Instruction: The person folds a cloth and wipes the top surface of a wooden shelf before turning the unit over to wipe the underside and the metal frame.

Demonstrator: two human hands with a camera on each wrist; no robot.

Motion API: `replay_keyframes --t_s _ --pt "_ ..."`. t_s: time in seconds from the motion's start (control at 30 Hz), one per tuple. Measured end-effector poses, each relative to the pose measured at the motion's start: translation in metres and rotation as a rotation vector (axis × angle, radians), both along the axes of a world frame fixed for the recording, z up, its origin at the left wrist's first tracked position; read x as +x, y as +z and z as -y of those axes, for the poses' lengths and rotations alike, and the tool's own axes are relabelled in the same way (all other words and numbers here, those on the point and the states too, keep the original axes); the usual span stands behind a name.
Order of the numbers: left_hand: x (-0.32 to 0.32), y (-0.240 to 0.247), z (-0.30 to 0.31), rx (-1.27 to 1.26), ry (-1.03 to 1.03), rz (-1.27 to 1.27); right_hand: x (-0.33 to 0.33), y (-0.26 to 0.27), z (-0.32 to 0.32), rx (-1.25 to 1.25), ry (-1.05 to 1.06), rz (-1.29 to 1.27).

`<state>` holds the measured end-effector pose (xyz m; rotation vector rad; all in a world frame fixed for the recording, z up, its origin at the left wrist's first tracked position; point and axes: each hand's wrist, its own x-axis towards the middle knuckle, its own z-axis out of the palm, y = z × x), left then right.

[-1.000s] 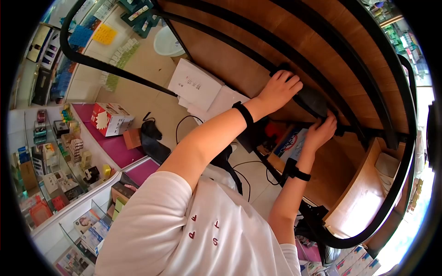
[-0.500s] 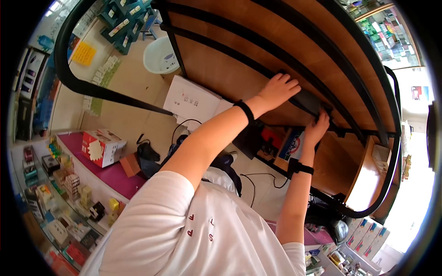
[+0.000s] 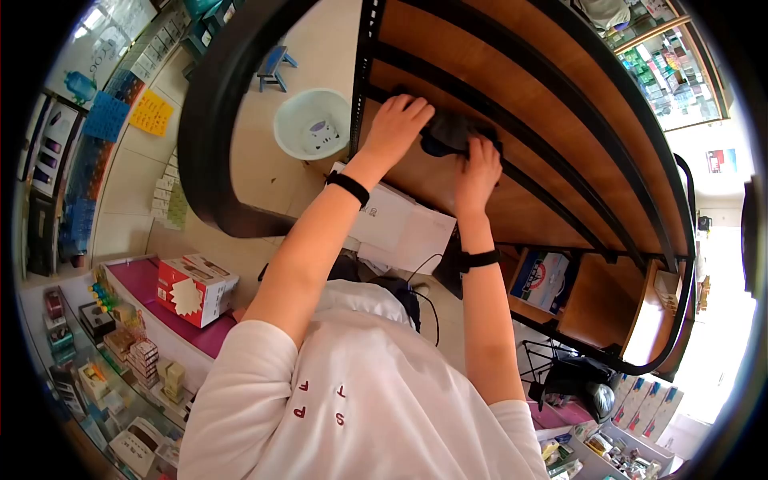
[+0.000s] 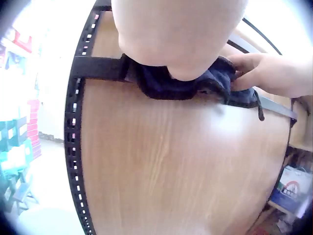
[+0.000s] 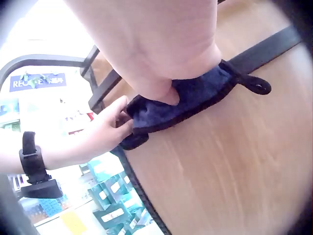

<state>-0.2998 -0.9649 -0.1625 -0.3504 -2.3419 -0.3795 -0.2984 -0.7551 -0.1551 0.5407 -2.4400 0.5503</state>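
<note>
A navy cloth [image 3: 450, 132] with black edging is wrapped along a black metal bar [image 3: 560, 212] that crosses a brown wooden board [image 4: 181, 161]. My left hand [image 3: 400, 132] grips the cloth's left end, near the slotted black post [image 4: 73, 147]. A short way to the right, my right hand [image 3: 478, 178] holds its other end, thumb pressed on the front face in the right wrist view. A black loop [image 5: 257, 84] hangs from the cloth beside that hand. Behind the bar, most of my fingers are hidden.
A thick, curved black tube [image 3: 204, 136] stands close at the left. Past the post, a pale basin [image 3: 312, 124] sits on the floor by a blue stool [image 3: 274, 68]. White cartons [image 3: 408, 228] lie below my hands. A glass display case [image 3: 104, 352] is at the left.
Both hands have moved left along the bar with the cloth, toward the slotted post. The head view has shifted too, bringing the curved tube nearer.
</note>
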Motion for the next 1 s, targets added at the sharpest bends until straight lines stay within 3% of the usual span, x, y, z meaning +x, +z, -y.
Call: replay_keyframes --t_s 0.17,0.27,0.3,0.33,0.4,0.43,0.47,0.53,0.6,0.87,1.0 --pt "0.01 -0.007 0.042 0.157 0.131 -0.061 -0.017 0.003 0.082 0.036 0.131 0.023" --pt "0.021 -0.009 0.043 0.57 0.431 -0.051 -0.036 0.004 0.125 0.013 0.289 0.035" --pt "0.025 -0.011 0.041 0.58 0.447 -0.059 -0.041 0.008 0.143 -0.005 0.401 0.02" --pt "0.031 -0.018 0.038 0.783 0.53 -0.023 -0.043 0.011 0.158 -0.026 0.513 0.008" --pt "0.048 -0.025 0.029 1.046 0.589 0.015 -0.042 0.016 0.184 0.022 0.492 0.006" --pt "0.047 -0.056 0.021 1.02 0.598 -0.078 -0.042 0.017 0.195 0.064 0.452 0.005" --pt "0.052 -0.077 0.01 1.038 0.589 -0.013 -0.047 0.006 0.204 0.055 0.41 0.004" --pt "0.069 -0.077 0.001 1.055 0.589 0.055 -0.049 -0.004 0.209 0.112 0.409 0.011" --pt "0.08 -0.073 -0.002 1.103 0.411 0.14 -0.05 -0.004 0.207 0.114 0.427 -0.056" --pt "0.101 -0.054 0.016 0.957 0.457 0.344 -0.041 0.017 0.19 -0.145 0.544 0.138" --pt "0.119 -0.058 0.011 0.909 0.467 0.427 -0.037 0.014 0.166 -0.16 0.578 0.104"
